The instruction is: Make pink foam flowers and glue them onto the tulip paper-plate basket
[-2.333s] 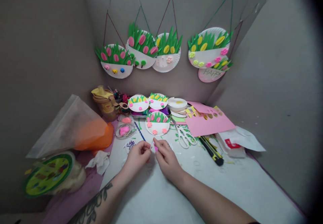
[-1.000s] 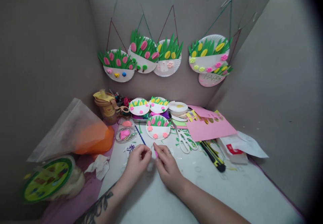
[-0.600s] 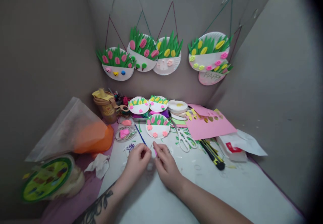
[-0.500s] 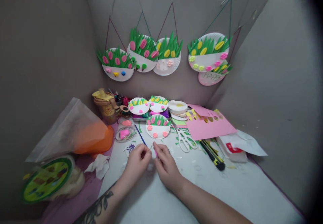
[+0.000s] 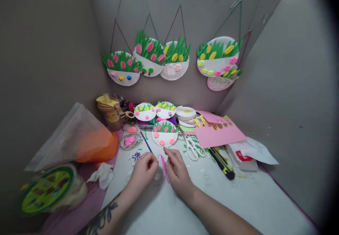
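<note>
My left hand (image 5: 146,167) is closed above the white table (image 5: 169,210), fingertips pinched together; what they hold, if anything, is too small to make out. To its right, my right hand (image 5: 177,166) has its fingers bent, thumb near the index finger, and whether something sits between them is hidden. A thin pink tool (image 5: 164,169) lies on the table between the hands, close beside my right fingers. Just beyond them rests a paper plate with pink tulips and pink flowers (image 5: 164,136). A dark blue twisted stick (image 5: 146,141) ends near my left hand.
White scissors (image 5: 192,146), a yellow-black cutter (image 5: 221,164) and pink paper (image 5: 218,134) lie at the right. Left stand a brown cup (image 5: 111,116), an orange bag (image 5: 97,145) and a green-lidded tub (image 5: 49,191). Decorated plates (image 5: 174,67) hang on the back wall.
My right hand has shifted slightly away from the pink tool, which now shows along its whole length. My left hand has barely moved, and the view has shifted a little.
</note>
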Demonstrator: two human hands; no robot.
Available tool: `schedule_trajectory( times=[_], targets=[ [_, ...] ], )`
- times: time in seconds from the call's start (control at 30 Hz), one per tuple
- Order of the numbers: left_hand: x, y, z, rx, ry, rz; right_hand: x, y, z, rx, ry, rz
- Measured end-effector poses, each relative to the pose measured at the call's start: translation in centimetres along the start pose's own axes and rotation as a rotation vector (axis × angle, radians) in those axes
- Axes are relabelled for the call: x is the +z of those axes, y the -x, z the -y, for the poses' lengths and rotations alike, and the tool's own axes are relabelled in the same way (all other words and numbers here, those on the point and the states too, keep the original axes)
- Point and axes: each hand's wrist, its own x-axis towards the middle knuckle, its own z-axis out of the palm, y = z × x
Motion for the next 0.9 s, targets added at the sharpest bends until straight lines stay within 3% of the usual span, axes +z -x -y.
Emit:
schedule_trajectory(
  times=[0.3,0.9],
  targets=[
    [-0.05,0.4,-0.8,0.095,-0.018,0.132,-0.77,-0.86,0.01,0.14,-0.077,-0.078],
    [-0.21,0.5,-0.78,0.1,0.052,0.174,-0.84,-0.88,-0.09,0.08,-0.08,-0.097]
  ],
)
